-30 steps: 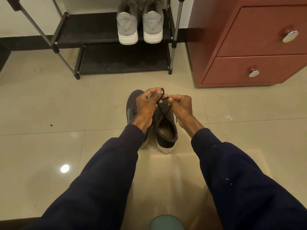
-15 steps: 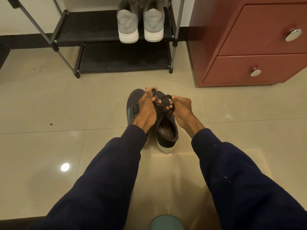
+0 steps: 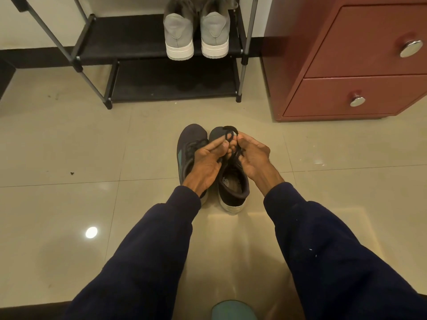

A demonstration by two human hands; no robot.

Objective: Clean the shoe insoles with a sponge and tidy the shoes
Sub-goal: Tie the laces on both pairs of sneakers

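left hand (image 3: 205, 162) covers shoe (image 3: 191, 139), laces (image 3: 229, 128) seemingly pinched

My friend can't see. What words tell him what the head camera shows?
The left hand and right hand pinch the black lace of a dark shoe, one of a pair on a shiny floor. Behind, grey shoes sit on a black rack beside red drawers.

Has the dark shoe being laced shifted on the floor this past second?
No. The dark shoe still straddles the same tile joint, no nearer the shoe rack.
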